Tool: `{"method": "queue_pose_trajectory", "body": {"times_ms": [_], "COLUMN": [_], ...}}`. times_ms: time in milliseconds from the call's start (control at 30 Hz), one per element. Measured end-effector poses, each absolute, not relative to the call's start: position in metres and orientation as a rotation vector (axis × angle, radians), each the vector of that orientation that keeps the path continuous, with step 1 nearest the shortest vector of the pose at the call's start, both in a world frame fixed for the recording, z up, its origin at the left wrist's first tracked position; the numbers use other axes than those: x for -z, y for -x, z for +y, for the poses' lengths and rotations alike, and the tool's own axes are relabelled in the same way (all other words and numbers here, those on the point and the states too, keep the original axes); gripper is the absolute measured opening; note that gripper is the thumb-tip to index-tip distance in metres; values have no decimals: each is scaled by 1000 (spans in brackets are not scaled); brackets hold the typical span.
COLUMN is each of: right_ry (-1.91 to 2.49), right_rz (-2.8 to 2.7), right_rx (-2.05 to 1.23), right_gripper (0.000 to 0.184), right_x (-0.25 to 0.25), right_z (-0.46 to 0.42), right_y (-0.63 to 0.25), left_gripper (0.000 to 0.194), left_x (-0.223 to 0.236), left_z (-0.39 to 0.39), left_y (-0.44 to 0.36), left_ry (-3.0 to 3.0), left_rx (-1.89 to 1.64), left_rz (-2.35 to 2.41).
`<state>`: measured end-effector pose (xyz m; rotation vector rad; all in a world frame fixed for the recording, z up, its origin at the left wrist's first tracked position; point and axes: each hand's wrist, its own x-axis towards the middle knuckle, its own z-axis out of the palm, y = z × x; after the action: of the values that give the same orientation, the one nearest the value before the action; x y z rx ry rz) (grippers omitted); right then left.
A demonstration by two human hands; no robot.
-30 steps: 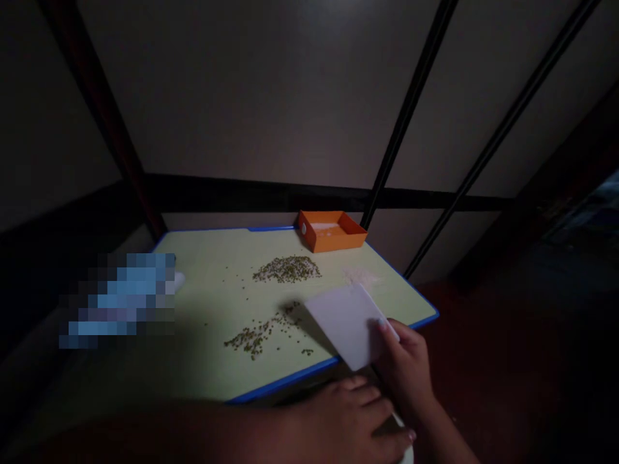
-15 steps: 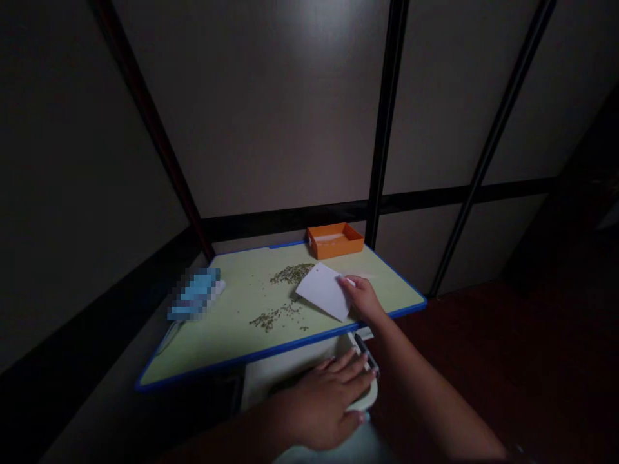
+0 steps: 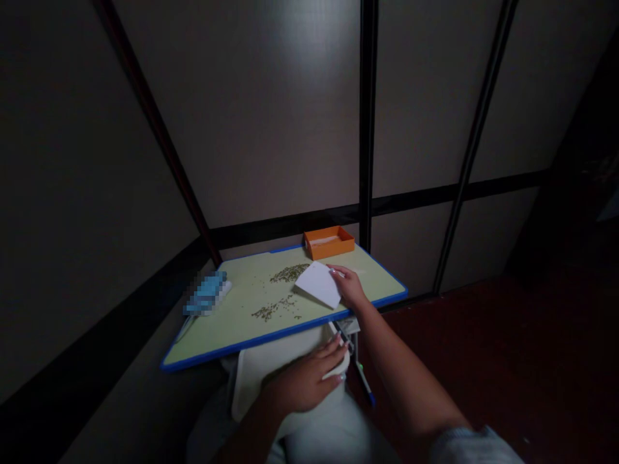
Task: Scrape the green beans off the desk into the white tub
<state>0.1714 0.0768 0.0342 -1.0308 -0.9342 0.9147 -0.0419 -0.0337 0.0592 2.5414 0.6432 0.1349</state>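
Note:
My right hand (image 3: 349, 287) pinches the right edge of a white sheet of paper (image 3: 318, 282), which is tilted just above the table (image 3: 220, 338). Left of the paper lie two loose patches of small seed-like grains: a denser far pile (image 3: 289, 273) and a scattered near one (image 3: 271, 309). My left hand (image 3: 312, 380) is held out flat with its fingers extended, over the right side of a pale tub (image 3: 251, 370) below the table's front edge. Whether the palm touches the tub I cannot tell. Dark contents in the tub are partly hidden by this hand.
An orange open box (image 3: 333, 248) stands at the table's back edge against the wall panels. A blurred blue item (image 3: 206, 293) lies on the left side. The table has a blue rim, and a metal leg (image 3: 365, 380) shows below it at right.
The whole view has shifted, so the table sits slightly differently and more of the tub and my lap shows. My right hand keeps the paper, still beside the grains.

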Motion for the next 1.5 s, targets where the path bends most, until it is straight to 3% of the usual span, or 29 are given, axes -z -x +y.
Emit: {"method": "queue_pose_trajectory", "body": {"times_ms": [333, 800, 967, 1100, 1267, 1500], "right_ry": [1016, 1075, 1068, 1052, 1046, 1135], "right_rz": [-951, -1044, -1052, -1033, -964, -881], "right_rx": [-799, -765, -747, -726, -677, -527], "right_gripper": [46, 41, 40, 39, 42, 42], "right_x": [-34, -30, -32, -33, -32, -35], "right_z": [69, 64, 62, 63, 67, 44], "right_y": [-170, -175, -176, -175, -176, -188], "left_gripper": [59, 39, 46, 48, 47, 48], "left_x": [-60, -59, -67, -65, -48, -31], "left_z": [-55, -54, -41, -28, -19, -2], "left_y": [24, 28, 77, 133, 153, 150], "left_ry": [-2570, -2536, -2341, -2054, -1888, -1959], "left_rx": [3, -218, -433, -377, -185, -274], "left_rz": [1003, 1171, 1737, 2085, 2002, 2002]}}
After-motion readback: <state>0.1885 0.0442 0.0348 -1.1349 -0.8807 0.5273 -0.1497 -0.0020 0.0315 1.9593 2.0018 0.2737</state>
